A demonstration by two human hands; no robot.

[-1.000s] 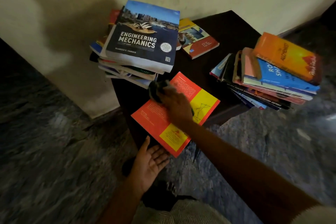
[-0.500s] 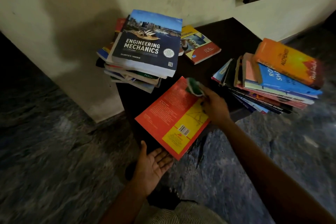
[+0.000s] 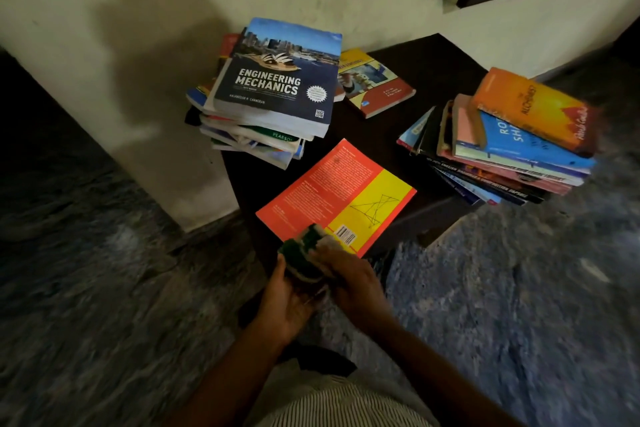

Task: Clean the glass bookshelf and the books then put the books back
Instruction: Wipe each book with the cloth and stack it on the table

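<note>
Right hand [image 3: 356,284] curls its fingers round the soft green cleaning cloth [image 3: 304,246], left hand [image 3: 287,298] cupped loosely beneath, at the near corner of the thin red-and-yellow paperback book [image 3: 339,191] overhanging the dark wooden table [image 3: 422,59]: probably light, floppy, glossy, best pinched by that overhang.

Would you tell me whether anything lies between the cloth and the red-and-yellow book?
Nothing visible: the cloth, between the left hand and right hand, overlaps the near corner of the book; its cover lies bare.

Left stack [image 3: 273,94], right stack [image 3: 502,149] flank tabletop gap [image 3: 388,132]; red book [image 3: 336,194] lies inside.
</note>
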